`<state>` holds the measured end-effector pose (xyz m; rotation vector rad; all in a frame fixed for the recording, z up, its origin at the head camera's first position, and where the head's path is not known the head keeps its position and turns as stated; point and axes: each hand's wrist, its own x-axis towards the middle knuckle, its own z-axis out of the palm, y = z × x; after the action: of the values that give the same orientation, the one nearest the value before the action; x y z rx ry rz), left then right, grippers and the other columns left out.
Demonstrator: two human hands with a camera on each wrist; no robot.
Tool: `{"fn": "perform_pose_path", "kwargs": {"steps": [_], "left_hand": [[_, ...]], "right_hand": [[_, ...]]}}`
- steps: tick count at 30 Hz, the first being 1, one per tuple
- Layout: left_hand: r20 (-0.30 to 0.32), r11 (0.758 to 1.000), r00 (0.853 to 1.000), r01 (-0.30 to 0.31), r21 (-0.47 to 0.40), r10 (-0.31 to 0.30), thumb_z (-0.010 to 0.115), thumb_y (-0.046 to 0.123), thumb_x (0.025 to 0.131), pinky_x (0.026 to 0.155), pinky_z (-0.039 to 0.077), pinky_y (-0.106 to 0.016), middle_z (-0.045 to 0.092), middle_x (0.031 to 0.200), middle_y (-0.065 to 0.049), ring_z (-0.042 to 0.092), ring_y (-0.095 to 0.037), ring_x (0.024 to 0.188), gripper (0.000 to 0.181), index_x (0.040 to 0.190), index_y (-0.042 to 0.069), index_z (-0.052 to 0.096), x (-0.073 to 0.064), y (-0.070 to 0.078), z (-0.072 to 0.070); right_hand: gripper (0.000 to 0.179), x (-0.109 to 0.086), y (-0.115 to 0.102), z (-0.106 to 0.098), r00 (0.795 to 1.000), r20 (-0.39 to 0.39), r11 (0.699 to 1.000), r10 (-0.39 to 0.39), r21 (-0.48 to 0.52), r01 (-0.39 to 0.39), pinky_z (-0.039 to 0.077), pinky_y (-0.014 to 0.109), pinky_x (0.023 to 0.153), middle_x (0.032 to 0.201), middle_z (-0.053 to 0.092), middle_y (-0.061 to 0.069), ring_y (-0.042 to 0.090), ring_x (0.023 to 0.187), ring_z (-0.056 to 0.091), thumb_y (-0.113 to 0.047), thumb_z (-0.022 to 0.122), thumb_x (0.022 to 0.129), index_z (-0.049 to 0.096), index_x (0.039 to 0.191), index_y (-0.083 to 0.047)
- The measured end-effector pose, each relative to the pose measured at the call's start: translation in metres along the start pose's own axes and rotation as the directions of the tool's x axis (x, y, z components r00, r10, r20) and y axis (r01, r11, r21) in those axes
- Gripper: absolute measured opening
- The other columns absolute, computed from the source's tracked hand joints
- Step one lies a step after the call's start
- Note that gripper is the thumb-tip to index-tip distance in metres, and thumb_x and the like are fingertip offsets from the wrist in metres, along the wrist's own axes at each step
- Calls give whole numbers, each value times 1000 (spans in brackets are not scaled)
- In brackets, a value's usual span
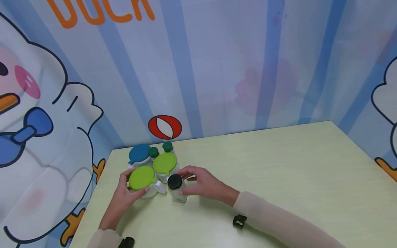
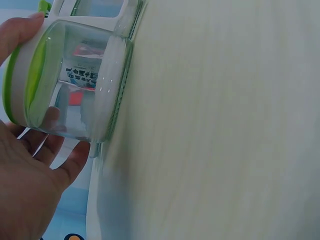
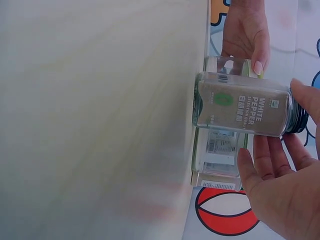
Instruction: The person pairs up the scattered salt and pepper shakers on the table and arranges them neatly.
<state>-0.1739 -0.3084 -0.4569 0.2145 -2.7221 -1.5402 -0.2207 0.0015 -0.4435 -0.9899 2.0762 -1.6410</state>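
Note:
My left hand (image 1: 122, 197) holds a glass seasoning jar with a lime-green lid (image 1: 142, 177), its thumb on one side and fingers on the other. That jar's white handle shows at its right side, and its clear body (image 2: 80, 107) stands on the table. With thumb and fingers about its black cap, my right hand (image 1: 206, 183) grips a square glass jar of white pepper (image 3: 240, 107). The pepper jar is upright, its label facing the right wrist camera, just right of the green-lidded jar. A second lime-green-lidded jar (image 1: 165, 163) stands right behind the two.
At the back of the group are a blue-lidded jar (image 1: 139, 153) and two bottles with dark green caps, one green-capped bottle (image 1: 168, 147) furthest back. The pale wooden table (image 1: 279, 165) extends to the right. A printed cloth backdrop (image 1: 223, 69) borders the table's back and sides.

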Motion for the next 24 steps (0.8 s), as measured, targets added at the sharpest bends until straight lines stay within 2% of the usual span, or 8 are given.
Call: {"fn": "perform_pose_path", "kwargs": {"steps": [7,13,19,24], "left_hand": [[27,1000,1000,-2,-19,2,81,24,88,121,22,-62,15,164,-20,22,-39,146,101,159,8,11,-1,2,1],[29,999,999,35,11,-36,83,29,86,121,24,-60,16,163,-19,23,-39,146,102,159,8,13,-1,4,2],[49,998,996,68,-2,-68,83,31,86,120,25,-61,18,163,-20,24,-40,145,104,159,10,12,-2,5,2],[51,998,997,58,-7,-57,84,32,85,120,25,-61,19,163,-19,25,-41,145,106,159,12,11,-1,4,4]], "right_hand": [[50,3,2,4,1000,14,1000,4,-25,-3,50,38,105,125,63,-7,12,113,61,-18,84,84,63,131,-18],[44,3,1,4,999,46,1000,5,-1,-5,50,39,106,124,62,0,15,115,61,-13,80,87,63,128,-12],[44,2,1,3,997,77,999,27,20,-29,49,39,107,127,64,0,14,117,60,-12,78,88,63,129,-12],[46,4,0,4,995,81,999,52,5,-53,50,34,105,125,65,-4,13,116,60,-14,80,87,62,130,-14]]}}
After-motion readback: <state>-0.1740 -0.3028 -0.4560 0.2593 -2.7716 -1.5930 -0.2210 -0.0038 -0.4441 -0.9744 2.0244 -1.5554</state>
